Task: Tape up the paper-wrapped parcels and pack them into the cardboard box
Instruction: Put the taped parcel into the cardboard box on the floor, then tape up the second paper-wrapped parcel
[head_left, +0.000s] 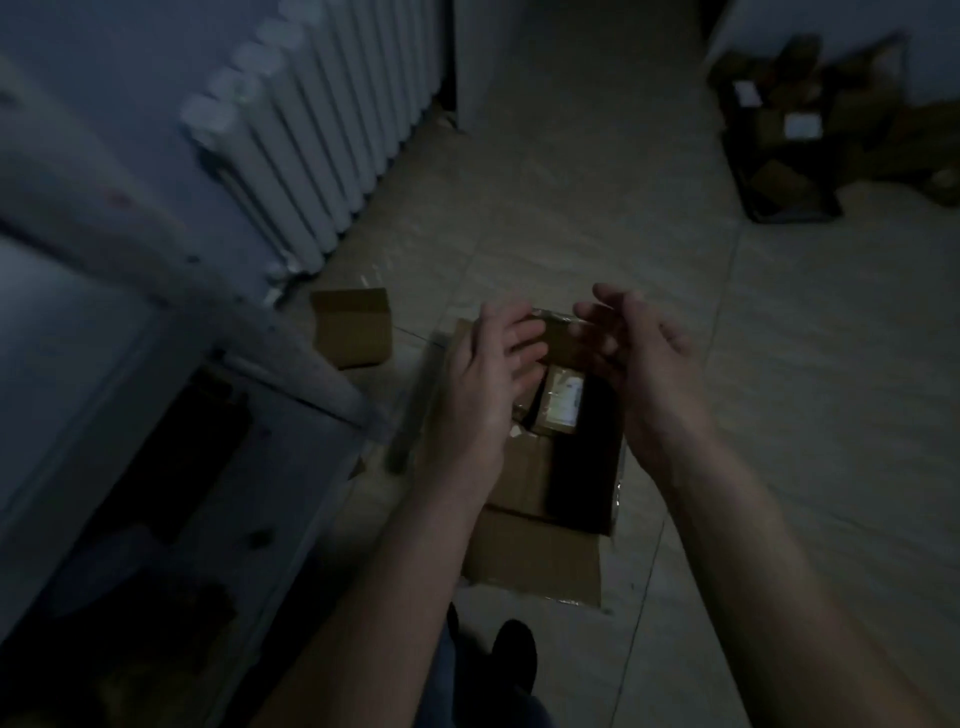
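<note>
- Both hands, left (491, 374) and right (641, 358), hover empty with loose fingers above the box (530, 551).
- A parcel (561, 400) sits inside.
- Best to lay the next one flat beside it.

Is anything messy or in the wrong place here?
A little. A small cardboard piece lies loose on the floor by the radiator, apart from the open cardboard box. Brown parcels sit heaped in the far corner. The picture is dark and blurry.
</note>
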